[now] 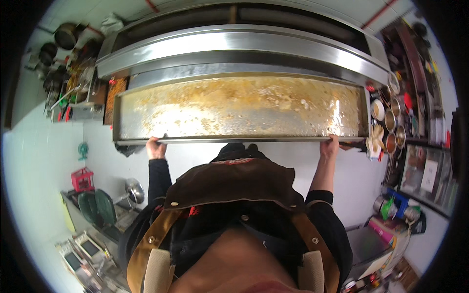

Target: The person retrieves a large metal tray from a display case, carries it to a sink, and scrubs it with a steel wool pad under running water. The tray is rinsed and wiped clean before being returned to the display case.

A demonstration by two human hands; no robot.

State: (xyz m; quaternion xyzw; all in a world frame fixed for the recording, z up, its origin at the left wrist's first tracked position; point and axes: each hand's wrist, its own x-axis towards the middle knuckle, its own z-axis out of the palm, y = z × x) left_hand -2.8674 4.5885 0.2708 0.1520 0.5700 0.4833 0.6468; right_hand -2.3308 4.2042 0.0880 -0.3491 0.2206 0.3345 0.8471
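Observation:
A long, shallow rectangular metal tray [242, 140] spans the view in front of me. Across its bottom lies a wet, greasy-looking yellow-brown film [271, 95] with brown specks and shiny patches. My left hand [156, 148] grips the near rim towards its left end, with the thumb over the top edge. Towards the right end, my right hand [329, 146] holds the same rim, its thumb also on top. The fingers of both hands are mostly hidden beneath the tray.
A wide stainless-steel hood or housing [238, 40] runs beyond the tray. Metal bowls [390, 120] and gloves [375, 141] crowd the right end. Leftward are a container of brown bits [114, 99], utensils [66, 97] and hanging pans [66, 36]. A glass-fronted cabinet [427, 175] stands at right.

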